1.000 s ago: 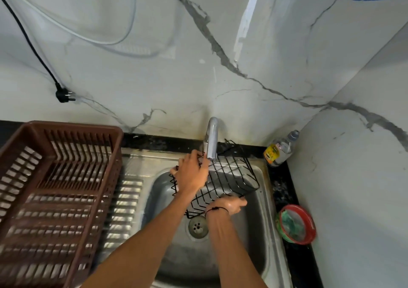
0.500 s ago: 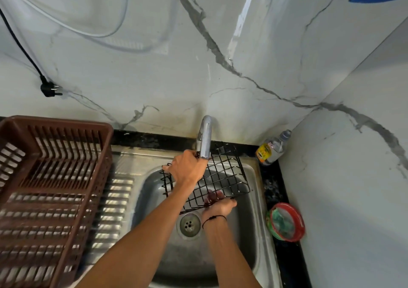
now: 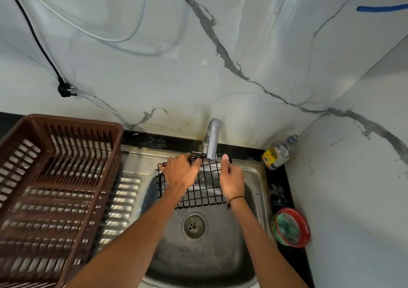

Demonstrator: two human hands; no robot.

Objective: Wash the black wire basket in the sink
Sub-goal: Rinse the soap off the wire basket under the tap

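The black wire basket (image 3: 204,194) hangs over the steel sink (image 3: 254,177), just under the chrome tap (image 3: 210,141). My left hand (image 3: 180,173) grips its far left rim, fingers curled over the wires. My right hand (image 3: 230,178) holds the right side of the basket, thumb raised by the tap spout. The sink drain (image 3: 194,226) shows below the basket. Whether water runs from the tap I cannot tell.
A brown plastic dish crate (image 3: 50,188) fills the draining board on the left. At the right, a clear bottle (image 3: 278,153) stands in the corner and a red-rimmed bowl with a green scrubber (image 3: 291,227) sits on the black counter. A black plug (image 3: 65,90) hangs on the wall.
My right hand has moved from the basket's near bottom edge up to its right side near the tap. The basket has tilted flatter under the spout. My left hand has kept its hold.
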